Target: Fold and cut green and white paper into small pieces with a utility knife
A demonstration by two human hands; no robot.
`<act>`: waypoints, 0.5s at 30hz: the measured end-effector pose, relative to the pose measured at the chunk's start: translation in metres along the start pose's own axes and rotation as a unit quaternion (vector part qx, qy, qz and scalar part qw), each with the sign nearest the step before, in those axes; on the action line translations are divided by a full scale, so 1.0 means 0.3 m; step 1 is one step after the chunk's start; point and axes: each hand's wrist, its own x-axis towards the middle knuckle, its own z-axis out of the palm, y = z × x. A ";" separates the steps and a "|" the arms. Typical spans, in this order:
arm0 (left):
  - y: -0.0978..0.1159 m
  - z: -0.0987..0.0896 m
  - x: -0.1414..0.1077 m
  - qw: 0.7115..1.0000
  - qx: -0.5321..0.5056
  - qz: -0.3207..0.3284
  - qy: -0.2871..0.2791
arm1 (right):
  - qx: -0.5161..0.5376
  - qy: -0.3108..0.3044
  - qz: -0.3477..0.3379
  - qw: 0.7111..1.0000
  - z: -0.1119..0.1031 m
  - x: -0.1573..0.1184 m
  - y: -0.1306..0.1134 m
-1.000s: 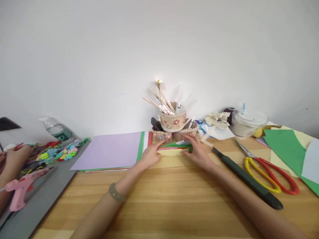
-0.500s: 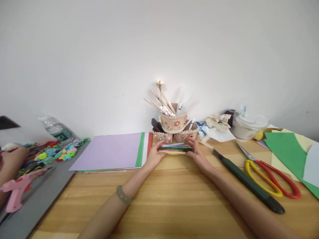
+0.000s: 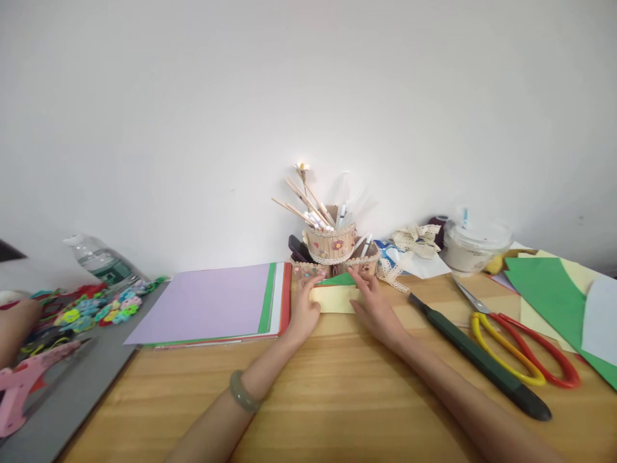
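A small stack of coloured paper, pale yellow on the side facing me with a green edge behind, stands between my two hands. My left hand grips its left end, thumb on the yellow face. At the right end my right hand holds it the same way, fingers behind the top edge. Just behind the stack is a pen holder of decorated wooden cups, with cotton swabs, thin sticks, pens and a small white flower in it. The stack partly hides the lower cups.
Large coloured sheets lie to the left. On the right are a long dark green-handled tool, scissors, paper pieces and a plastic tub. Far left, another person's hand is near a pink glue gun and a bottle.
The paper stack has tipped so that its yellow face now shows toward me instead of its layered edges. Both hands still hold its ends. My view has shifted slightly.
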 end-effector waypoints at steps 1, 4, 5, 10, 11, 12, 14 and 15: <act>0.004 0.002 -0.005 1.000 0.005 0.004 0.000 | -0.011 -0.010 0.001 1.000 0.001 -0.001 0.001; 0.020 0.010 -0.021 1.000 0.018 0.012 0.005 | -0.035 -0.031 0.003 0.999 0.003 -0.004 -0.003; 0.025 0.012 -0.025 1.000 0.022 0.014 0.006 | -0.040 -0.033 0.003 0.999 0.004 -0.005 -0.004; 0.013 0.023 -0.025 0.999 0.031 0.002 0.016 | -0.038 -0.026 0.004 0.999 0.008 -0.012 0.001; 0.001 0.024 -0.021 0.999 0.030 -0.007 0.019 | -0.034 -0.022 0.003 0.999 0.009 -0.014 0.005; -0.011 0.025 -0.017 0.999 0.027 -0.017 0.020 | -0.028 -0.019 0.004 0.999 0.009 -0.015 0.008; -0.035 0.027 -0.008 0.999 0.016 -0.035 0.019 | -0.014 -0.009 0.005 1.000 0.008 -0.014 0.014; -0.044 0.028 -0.005 0.999 0.008 -0.042 0.017 | -0.007 -0.003 0.006 1.000 0.006 -0.012 0.015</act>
